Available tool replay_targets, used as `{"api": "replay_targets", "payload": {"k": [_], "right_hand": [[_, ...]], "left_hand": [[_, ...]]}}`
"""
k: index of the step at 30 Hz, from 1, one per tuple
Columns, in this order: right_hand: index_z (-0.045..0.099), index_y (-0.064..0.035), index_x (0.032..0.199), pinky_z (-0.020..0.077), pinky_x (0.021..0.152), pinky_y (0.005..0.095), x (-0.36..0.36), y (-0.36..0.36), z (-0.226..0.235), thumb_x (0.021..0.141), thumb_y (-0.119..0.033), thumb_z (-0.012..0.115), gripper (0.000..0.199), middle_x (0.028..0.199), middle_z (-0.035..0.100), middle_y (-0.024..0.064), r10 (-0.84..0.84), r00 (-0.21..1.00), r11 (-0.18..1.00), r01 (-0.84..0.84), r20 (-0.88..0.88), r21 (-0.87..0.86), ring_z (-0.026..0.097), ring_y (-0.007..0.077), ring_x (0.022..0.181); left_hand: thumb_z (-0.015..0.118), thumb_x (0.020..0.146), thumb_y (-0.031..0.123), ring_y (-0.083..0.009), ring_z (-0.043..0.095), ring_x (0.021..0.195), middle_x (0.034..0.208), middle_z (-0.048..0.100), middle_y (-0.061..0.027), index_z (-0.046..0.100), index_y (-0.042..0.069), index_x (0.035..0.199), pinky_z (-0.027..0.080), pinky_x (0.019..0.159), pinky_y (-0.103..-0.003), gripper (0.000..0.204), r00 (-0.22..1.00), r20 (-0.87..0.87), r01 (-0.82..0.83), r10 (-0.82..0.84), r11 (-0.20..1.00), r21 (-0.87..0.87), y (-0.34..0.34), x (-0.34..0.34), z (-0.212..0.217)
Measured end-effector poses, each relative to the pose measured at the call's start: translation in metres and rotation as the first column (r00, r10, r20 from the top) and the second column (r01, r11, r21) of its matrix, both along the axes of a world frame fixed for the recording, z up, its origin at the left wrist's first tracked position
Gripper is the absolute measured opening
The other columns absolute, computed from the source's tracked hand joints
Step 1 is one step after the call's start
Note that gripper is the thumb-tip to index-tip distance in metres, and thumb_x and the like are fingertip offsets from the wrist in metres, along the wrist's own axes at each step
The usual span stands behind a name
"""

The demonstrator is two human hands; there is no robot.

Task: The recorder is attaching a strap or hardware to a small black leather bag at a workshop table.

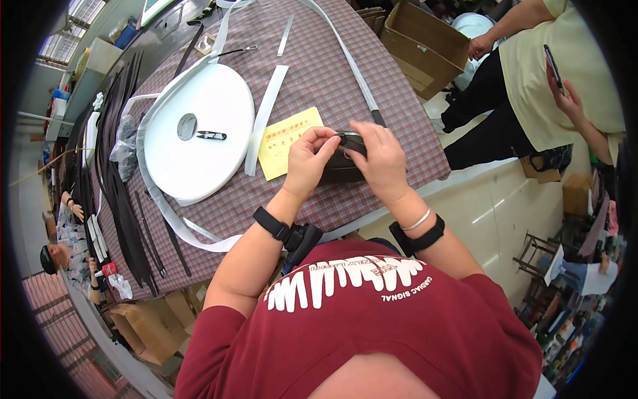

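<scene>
Between my two hands, close to the table's near edge, is a small black zippered pouch. A zipper runs along its upper edge. My left hand pinches the pouch's upper left end between thumb and fingers. Over its right side, my right hand grips with the thumb in front and the fingers bent behind. The hands hide part of the pouch. Just beyond my left hand lies a yellow printed paper pad. A strip with a dark end stops just beyond my right hand.
A large white roll of strip lies on the checked tablecloth, with a small black marker-like item on it. Long dark strips cover the left side. A cardboard box and a standing person are at the right.
</scene>
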State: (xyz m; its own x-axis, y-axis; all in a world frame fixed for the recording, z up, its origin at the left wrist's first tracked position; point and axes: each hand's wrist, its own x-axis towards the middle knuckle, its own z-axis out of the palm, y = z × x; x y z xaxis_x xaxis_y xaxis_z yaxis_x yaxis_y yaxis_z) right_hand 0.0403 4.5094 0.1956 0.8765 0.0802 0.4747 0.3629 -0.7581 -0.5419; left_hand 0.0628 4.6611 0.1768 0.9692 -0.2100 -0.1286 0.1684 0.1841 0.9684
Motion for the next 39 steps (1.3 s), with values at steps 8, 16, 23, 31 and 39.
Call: {"api": "replay_targets", "payload": {"k": [8,16,23,31,39], "right_hand": [[0.063,-0.0103,0.092,0.0474,0.060,0.0370,-0.004,-0.028,0.027,0.083,-0.028,0.059,0.020,0.078,0.060,0.0082,-0.028,0.936,0.993,0.065,-0.351,0.095,0.060,0.0282,0.069],[0.062,-0.0053,0.088,0.0457,0.059,0.0369,0.000,-0.022,0.023,0.086,-0.026,0.055,0.022,0.074,0.062,0.0140,0.136,0.847,0.932,0.067,-0.514,0.357,0.060,0.0306,0.068],[0.061,-0.0047,0.087,0.0454,0.059,0.0392,0.005,-0.019,0.017,0.086,-0.023,0.054,0.020,0.073,0.061,0.0155,0.163,0.839,0.951,0.005,-0.518,0.308,0.060,0.0326,0.067],[0.057,-0.0081,0.094,0.0477,0.061,0.0394,0.000,-0.019,0.019,0.082,-0.021,0.058,0.017,0.079,0.062,0.0124,0.100,0.875,0.981,-0.007,-0.475,0.193,0.060,0.0318,0.070],[0.056,-0.0084,0.088,0.0490,0.059,0.0373,-0.004,-0.020,0.004,0.075,-0.019,0.065,0.019,0.079,0.059,0.0100,0.150,0.964,0.988,-0.153,-0.219,0.003,0.060,0.0295,0.071]], "left_hand": [[0.057,0.084,0.001,-0.0127,0.058,0.088,0.101,0.062,-0.0097,0.054,0.002,0.096,0.046,0.083,-0.024,0.012,0.995,0.040,-0.077,0.087,0.975,-0.209,0.000,0.010,-0.001],[0.058,0.080,-0.006,-0.0147,0.059,0.094,0.107,0.061,-0.0160,0.053,0.002,0.091,0.047,0.085,-0.026,0.014,1.000,-0.020,-0.005,0.000,0.971,-0.240,-0.007,0.005,0.008],[0.060,0.079,-0.005,-0.0132,0.060,0.090,0.102,0.062,-0.0131,0.052,0.000,0.093,0.048,0.081,-0.023,0.017,0.996,0.053,0.071,-0.069,0.997,-0.026,-0.009,-0.001,0.005],[0.060,0.083,0.003,-0.0061,0.057,0.079,0.086,0.061,-0.0017,0.056,0.001,0.098,0.046,0.071,-0.019,0.016,0.972,-0.139,0.189,-0.189,0.982,-0.014,0.002,0.010,0.009],[0.057,0.084,0.002,-0.0066,0.055,0.080,0.089,0.058,-0.0018,0.052,0.001,0.098,0.045,0.074,-0.019,0.014,0.987,-0.098,0.125,-0.126,0.992,-0.018,-0.001,0.005,0.007]]}}
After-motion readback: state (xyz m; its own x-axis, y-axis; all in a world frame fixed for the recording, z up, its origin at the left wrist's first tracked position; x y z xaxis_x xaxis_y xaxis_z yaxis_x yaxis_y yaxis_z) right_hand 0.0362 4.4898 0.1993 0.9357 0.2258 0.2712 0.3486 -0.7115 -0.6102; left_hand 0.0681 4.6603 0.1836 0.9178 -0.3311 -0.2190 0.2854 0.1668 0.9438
